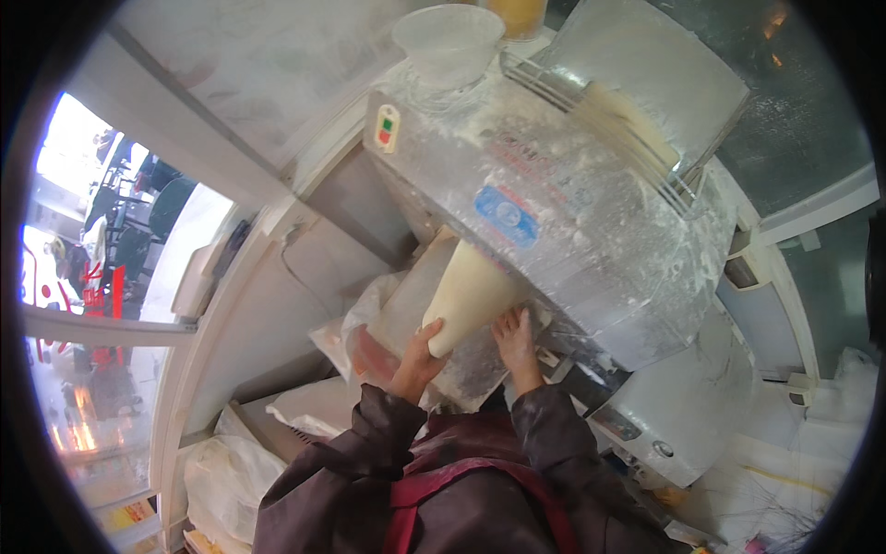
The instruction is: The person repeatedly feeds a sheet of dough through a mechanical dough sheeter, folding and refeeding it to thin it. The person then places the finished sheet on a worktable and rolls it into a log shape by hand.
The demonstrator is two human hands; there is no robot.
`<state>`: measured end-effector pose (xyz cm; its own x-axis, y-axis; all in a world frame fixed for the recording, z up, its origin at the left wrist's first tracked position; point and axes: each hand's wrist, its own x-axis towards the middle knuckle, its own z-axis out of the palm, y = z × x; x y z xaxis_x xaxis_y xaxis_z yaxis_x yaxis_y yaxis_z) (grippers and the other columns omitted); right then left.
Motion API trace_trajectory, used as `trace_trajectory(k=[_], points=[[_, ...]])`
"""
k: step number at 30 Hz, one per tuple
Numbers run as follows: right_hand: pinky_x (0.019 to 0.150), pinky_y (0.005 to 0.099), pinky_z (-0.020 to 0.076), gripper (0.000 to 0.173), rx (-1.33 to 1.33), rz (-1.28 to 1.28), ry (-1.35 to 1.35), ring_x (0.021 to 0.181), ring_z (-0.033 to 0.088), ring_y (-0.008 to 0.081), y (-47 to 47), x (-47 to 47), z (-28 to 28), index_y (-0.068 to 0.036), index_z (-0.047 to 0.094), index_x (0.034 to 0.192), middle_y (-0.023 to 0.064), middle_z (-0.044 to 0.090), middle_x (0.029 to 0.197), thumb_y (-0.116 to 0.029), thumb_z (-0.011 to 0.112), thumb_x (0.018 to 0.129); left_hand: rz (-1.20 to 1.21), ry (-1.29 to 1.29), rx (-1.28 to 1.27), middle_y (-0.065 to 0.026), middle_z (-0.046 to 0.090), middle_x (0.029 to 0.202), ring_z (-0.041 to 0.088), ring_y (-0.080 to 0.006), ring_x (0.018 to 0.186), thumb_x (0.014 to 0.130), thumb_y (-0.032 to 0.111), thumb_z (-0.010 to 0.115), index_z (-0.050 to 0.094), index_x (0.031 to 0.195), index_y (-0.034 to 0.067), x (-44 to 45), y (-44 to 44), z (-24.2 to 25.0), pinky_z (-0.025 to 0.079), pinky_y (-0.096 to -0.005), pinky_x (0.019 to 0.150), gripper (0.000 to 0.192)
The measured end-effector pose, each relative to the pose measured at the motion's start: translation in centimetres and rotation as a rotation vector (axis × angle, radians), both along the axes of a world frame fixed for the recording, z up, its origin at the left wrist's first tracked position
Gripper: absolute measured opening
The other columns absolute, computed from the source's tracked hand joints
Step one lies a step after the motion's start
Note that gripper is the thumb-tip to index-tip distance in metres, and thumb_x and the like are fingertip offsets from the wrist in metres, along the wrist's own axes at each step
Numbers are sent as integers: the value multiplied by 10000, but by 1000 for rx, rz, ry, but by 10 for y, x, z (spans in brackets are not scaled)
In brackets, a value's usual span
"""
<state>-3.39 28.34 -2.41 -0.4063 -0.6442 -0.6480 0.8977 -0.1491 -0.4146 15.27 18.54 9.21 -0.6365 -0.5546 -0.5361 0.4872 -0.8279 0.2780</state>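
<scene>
A smooth pale sheet of dough [474, 294] comes out from under the metal housing of a floury dough sheeter [450, 159] and narrows towards me. My left hand [419, 356] grips its lower end, thumb on top and fingers curled beneath. My right hand [513, 339] lies at the dough's right edge, fingers apart and pointing at the machine; whether it bears on the dough I cannot tell. Beneath the dough slopes a flour-dusted metal tray [471, 374]. The rollers are hidden by the housing, which carries a green and red switch [386, 129].
A translucent plastic bowl [448, 45] stands on the machine's floury top, near a metal wire rack [602, 124]. White sacks [315, 408] lie at lower left, beside a plastic bag [232, 485]. A metal cover [682, 408] is at right. Glass windows [97, 415] border the left side.
</scene>
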Motion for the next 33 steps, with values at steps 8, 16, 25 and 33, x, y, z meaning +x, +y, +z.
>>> trace_trajectory(k=[8, 16, 25, 33], points=[[1054, 432, 385, 396, -186, 186, -97, 1213, 508, 257, 33, 26, 35, -32, 496, 1308, 91, 550, 1300, -239, 535, 973, 74, -197, -114, -58, 640, 1117, 638, -175, 957, 830, 257, 718, 493, 1297, 67, 83, 24, 32, 526, -293, 761, 552], [888, 406, 523, 375, 87, 514, 262, 1099, 580, 250, 84, 92, 66, -14, 515, 1250, 110, 581, 1210, -114, 616, 903, 43, -741, -400, -82, 647, 1063, 647, -191, 887, 824, 270, 744, 546, 1213, -14, 155, 46, -11, 541, -303, 626, 521], [612, 314, 565, 340, 216, 923, 140, 844, 656, 212, 119, 184, 72, -27, 534, 1207, 109, 641, 1079, -156, 632, 908, 41, -1033, -275, -87, 655, 969, 632, -157, 753, 821, 324, 741, 617, 1125, -27, 241, 87, -39, 508, -279, 602, 480], [655, 307, 557, 349, 181, 1131, 13, 893, 650, 197, 126, 189, 80, -30, 537, 1244, 106, 640, 1103, -163, 604, 929, -232, -1350, -401, -44, 629, 693, 566, -128, 507, 861, 256, 687, 661, 957, -20, 232, 70, 15, 446, -233, 459, 294]])
